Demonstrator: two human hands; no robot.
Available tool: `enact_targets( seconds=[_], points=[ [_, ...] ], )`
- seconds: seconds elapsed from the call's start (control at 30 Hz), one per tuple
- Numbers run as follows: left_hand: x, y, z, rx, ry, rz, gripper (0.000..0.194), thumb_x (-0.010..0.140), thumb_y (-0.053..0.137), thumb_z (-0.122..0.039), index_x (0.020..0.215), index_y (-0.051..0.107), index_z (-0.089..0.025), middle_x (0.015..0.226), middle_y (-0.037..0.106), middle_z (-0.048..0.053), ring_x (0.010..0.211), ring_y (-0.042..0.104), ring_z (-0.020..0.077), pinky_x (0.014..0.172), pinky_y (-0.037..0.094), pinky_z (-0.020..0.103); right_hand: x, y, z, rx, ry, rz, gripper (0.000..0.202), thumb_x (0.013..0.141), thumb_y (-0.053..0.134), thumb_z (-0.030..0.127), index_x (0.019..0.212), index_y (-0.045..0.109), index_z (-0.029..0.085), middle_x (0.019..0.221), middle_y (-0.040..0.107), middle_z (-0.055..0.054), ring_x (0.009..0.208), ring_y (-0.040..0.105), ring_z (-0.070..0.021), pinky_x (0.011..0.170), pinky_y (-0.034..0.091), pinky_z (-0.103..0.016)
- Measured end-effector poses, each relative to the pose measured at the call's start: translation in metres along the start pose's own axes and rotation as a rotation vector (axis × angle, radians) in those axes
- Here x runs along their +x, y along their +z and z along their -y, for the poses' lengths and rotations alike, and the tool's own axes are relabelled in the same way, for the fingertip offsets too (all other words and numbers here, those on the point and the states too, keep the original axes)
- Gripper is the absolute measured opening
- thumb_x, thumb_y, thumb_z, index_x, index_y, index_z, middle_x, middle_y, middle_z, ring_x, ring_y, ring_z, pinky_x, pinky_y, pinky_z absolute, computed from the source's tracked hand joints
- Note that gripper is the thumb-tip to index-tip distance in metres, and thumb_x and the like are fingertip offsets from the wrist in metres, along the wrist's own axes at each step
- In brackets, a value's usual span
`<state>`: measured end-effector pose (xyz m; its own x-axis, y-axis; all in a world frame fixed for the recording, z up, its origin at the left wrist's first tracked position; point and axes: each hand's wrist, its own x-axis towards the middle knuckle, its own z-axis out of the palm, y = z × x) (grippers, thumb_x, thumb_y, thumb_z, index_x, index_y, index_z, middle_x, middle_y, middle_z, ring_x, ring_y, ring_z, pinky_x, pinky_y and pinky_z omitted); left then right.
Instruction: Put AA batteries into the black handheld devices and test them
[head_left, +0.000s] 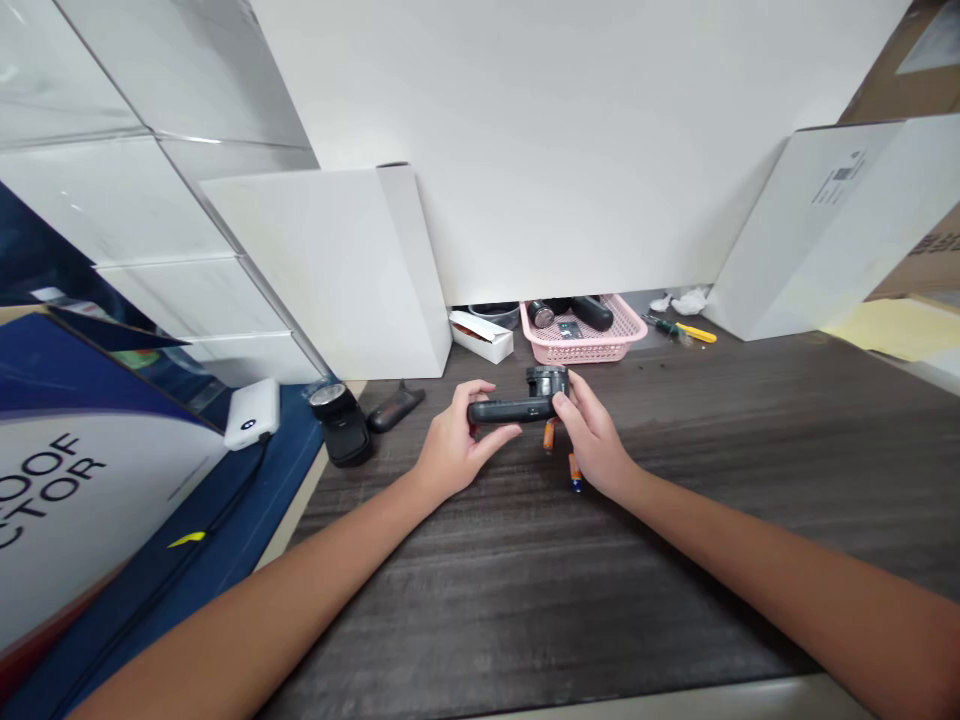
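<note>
Both hands hold a black handheld device (510, 411) with a long flat handle and a round, ridged head, level above the dark table. My left hand (459, 440) grips the handle's left end between thumb and fingers. At the other end, my right hand (598, 440) closes around the device below its head, thumb on the near side. Just under the device lies an orange battery (549, 436). Beside my right hand is an orange and blue battery (575, 472). The device's underside and some right-hand fingertips are hidden.
A pink basket (585, 350) with black parts stands at the back, beside a small white box (481, 338). A black lamp-like device (341, 425) and a black piece (396, 406) sit left. A yellow-handled tool (696, 332) lies back right. White panels (570, 150) border the table.
</note>
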<state>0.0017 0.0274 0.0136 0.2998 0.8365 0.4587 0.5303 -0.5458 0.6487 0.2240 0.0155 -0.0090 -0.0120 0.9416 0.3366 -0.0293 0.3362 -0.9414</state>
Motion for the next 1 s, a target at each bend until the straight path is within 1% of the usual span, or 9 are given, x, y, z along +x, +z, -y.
enact_targets(
  seconds=[0.1, 0.23, 0.3, 0.4, 0.47, 0.57, 0.67, 0.77, 1.0],
  points=[
    [-0.001, -0.002, 0.004, -0.009, 0.043, 0.042, 0.054, 0.095, 0.070, -0.052, 0.136, 0.048, -0.023, 0.096, 0.064, 0.001, 0.072, 0.061, 0.0160, 0.070, 0.047, 0.029, 0.000, 0.000, 0.004, -0.020, -0.019, -0.012, 0.054, 0.102, 0.055, 0.057, 0.147, 0.055, 0.027, 0.143, 0.065, -0.008, 0.096, 0.071, -0.0224, 0.074, 0.060, -0.034],
    [-0.003, -0.003, 0.010, -0.016, 0.129, 0.086, 0.049, 0.103, 0.056, -0.050, 0.141, 0.046, -0.022, 0.108, 0.065, 0.007, 0.090, 0.065, 0.0219, 0.081, 0.050, 0.033, 0.001, 0.000, 0.005, -0.073, 0.013, -0.013, 0.054, 0.103, 0.051, 0.058, 0.146, 0.057, 0.025, 0.129, 0.071, -0.008, 0.088, 0.071, -0.0224, 0.077, 0.061, -0.037],
    [-0.003, -0.004, 0.013, -0.044, 0.165, 0.101, 0.048, 0.106, 0.046, -0.051, 0.143, 0.044, -0.020, 0.118, 0.065, 0.010, 0.102, 0.066, 0.0251, 0.091, 0.050, 0.037, 0.002, -0.001, 0.004, -0.092, -0.001, -0.031, 0.053, 0.103, 0.051, 0.057, 0.146, 0.058, 0.027, 0.134, 0.070, -0.007, 0.107, 0.071, -0.0261, 0.091, 0.061, -0.040],
    [-0.004, -0.005, 0.014, -0.115, 0.184, 0.136, 0.051, 0.109, 0.032, -0.053, 0.145, 0.045, -0.019, 0.126, 0.065, 0.013, 0.112, 0.065, 0.0275, 0.100, 0.049, 0.042, 0.004, -0.002, 0.001, -0.105, -0.044, -0.059, 0.052, 0.103, 0.051, 0.057, 0.147, 0.057, 0.030, 0.150, 0.062, -0.005, 0.142, 0.055, -0.0286, 0.117, 0.047, -0.045],
    [-0.004, -0.006, 0.012, -0.133, 0.190, 0.176, 0.053, 0.110, 0.027, -0.053, 0.146, 0.046, -0.020, 0.128, 0.066, 0.013, 0.112, 0.067, 0.0275, 0.102, 0.049, 0.042, 0.005, -0.003, -0.001, -0.097, -0.036, -0.072, 0.051, 0.103, 0.052, 0.058, 0.146, 0.059, 0.031, 0.151, 0.061, -0.004, 0.148, 0.048, -0.0277, 0.122, 0.041, -0.046],
    [-0.003, -0.007, 0.006, -0.095, 0.225, 0.248, 0.053, 0.110, 0.028, -0.054, 0.149, 0.047, -0.022, 0.138, 0.064, 0.013, 0.119, 0.066, 0.0280, 0.105, 0.049, 0.041, 0.008, -0.003, -0.005, -0.034, 0.047, -0.069, 0.048, 0.103, 0.049, 0.064, 0.127, 0.068, 0.027, 0.128, 0.072, -0.007, 0.128, 0.062, -0.0285, 0.106, 0.052, -0.041],
    [-0.001, -0.007, -0.001, -0.075, 0.269, 0.391, 0.063, 0.106, 0.039, -0.064, 0.156, 0.042, -0.025, 0.148, 0.060, 0.013, 0.127, 0.064, 0.0308, 0.109, 0.048, 0.041, 0.011, -0.001, -0.007, 0.011, 0.084, -0.042, 0.049, 0.101, 0.051, 0.068, 0.101, 0.070, 0.023, 0.103, 0.073, -0.006, 0.104, 0.065, -0.0271, 0.093, 0.053, -0.038],
    [0.000, -0.006, -0.007, -0.086, 0.269, 0.509, 0.076, 0.102, 0.047, -0.069, 0.164, 0.034, -0.028, 0.156, 0.054, 0.013, 0.133, 0.061, 0.0330, 0.112, 0.047, 0.042, 0.013, -0.001, -0.006, 0.017, 0.063, -0.011, 0.045, 0.100, 0.055, 0.065, 0.099, 0.069, 0.022, 0.104, 0.073, -0.004, 0.105, 0.064, -0.0264, 0.098, 0.050, -0.038],
    [0.001, -0.007, -0.009, -0.087, 0.226, 0.522, 0.072, 0.105, 0.042, -0.065, 0.167, 0.030, -0.031, 0.150, 0.057, 0.013, 0.131, 0.062, 0.0309, 0.113, 0.047, 0.042, 0.012, -0.002, -0.006, 0.108, 0.105, 0.011, 0.041, 0.102, 0.055, 0.061, 0.109, 0.070, 0.023, 0.113, 0.073, -0.004, 0.112, 0.063, -0.0256, 0.104, 0.047, -0.037]
  ],
)
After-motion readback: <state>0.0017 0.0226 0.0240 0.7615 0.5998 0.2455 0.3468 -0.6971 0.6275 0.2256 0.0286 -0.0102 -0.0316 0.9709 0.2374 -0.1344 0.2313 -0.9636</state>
